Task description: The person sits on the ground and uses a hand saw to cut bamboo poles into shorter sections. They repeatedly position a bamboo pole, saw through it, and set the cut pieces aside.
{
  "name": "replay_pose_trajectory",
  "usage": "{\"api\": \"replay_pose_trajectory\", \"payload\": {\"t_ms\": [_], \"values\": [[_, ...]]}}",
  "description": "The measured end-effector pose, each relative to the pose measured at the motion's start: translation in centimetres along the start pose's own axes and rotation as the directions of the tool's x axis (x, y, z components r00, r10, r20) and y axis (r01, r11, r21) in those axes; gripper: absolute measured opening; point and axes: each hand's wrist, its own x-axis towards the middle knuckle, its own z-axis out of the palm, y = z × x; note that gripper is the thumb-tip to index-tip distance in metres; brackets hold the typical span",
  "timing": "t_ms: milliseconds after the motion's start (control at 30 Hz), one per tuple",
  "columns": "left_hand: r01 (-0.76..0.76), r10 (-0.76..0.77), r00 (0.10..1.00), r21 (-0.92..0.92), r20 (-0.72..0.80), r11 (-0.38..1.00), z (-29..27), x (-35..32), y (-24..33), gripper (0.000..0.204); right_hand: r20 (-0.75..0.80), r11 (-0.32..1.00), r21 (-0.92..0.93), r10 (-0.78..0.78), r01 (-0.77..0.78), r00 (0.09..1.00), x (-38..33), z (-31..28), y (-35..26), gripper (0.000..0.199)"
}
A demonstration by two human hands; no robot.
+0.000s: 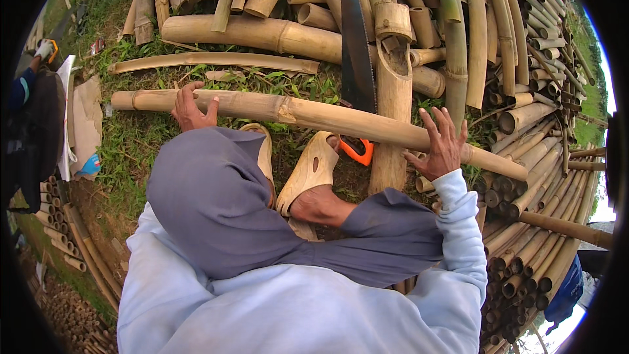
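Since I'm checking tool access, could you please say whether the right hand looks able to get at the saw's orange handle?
Probably yes: the right hand is on the bamboo pole, but the orange handle shows largely uncovered on the pole's near side.

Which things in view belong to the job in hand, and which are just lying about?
Probably in the job:
- bamboo pole, with left hand and right hand on it
- notched bamboo piece, crossed by the pole
- handsaw, passing under the pole

Apparently lying about:
- split bamboo strip
- cardboard
- stacked bamboo at right
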Motion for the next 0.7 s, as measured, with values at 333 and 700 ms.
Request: {"api": "replay_pose_trajectory", "payload": {"t_ms": [333,700], "values": [[-0.528,0.421,0.742,0.067,0.522,0.847,5.8,8.8,3.4,0.047,-0.065,0.992,-0.002,-0.126,0.126,0.990,0.8,1.8,-1.0,0.067],[-0.743,0.299,0.506,0.232,0.809,0.628,10.0,12.1,5.9,0.026,-0.040,0.999,0.007,0.039,-0.039,0.998,0.2,2.0,-1.1,0.096]]}}
